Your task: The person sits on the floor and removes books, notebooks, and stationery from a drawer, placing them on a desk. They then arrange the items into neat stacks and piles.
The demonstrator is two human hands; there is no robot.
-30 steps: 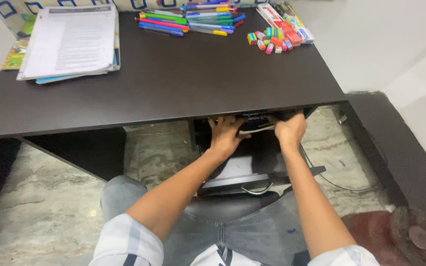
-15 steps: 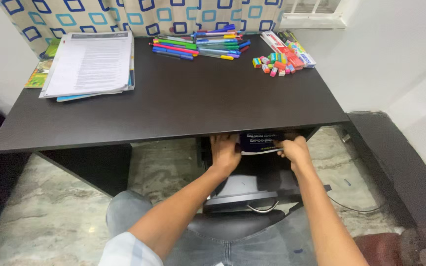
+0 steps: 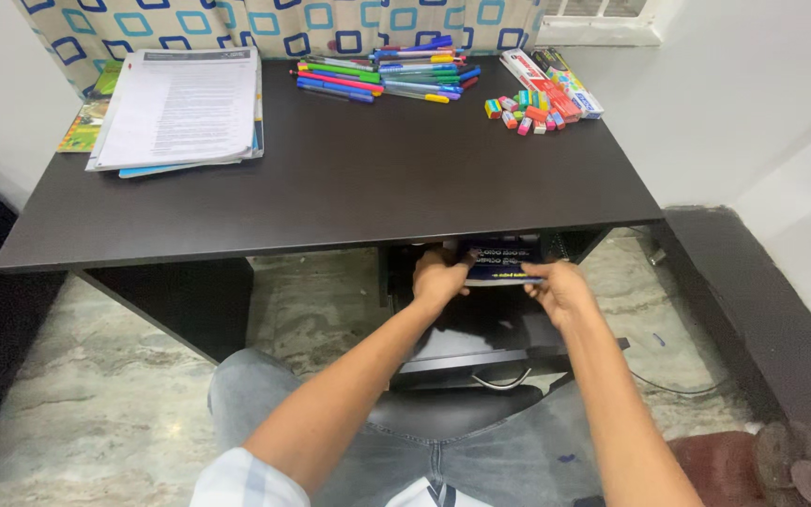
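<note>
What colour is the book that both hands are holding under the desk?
The book is dark blue with a white page edge, seen from the head camera.

From my feed, a dark brown flat-topped wooden desk (image 3: 330, 178) fills the upper middle of the frame, pushed against plain white walls (image 3: 743, 84), with a cream curtain printed with blue squares (image 3: 265, 23) along the top edge and the sill of a white-framed window (image 3: 603, 19) at the upper right. Below the desk I see a glossy mottled beige-and-grey marble floor (image 3: 96, 404) running across the lower left, catching soft, even daylight. At the right edge a low dark brown ledge (image 3: 762, 319) runs down along the wall.
</note>
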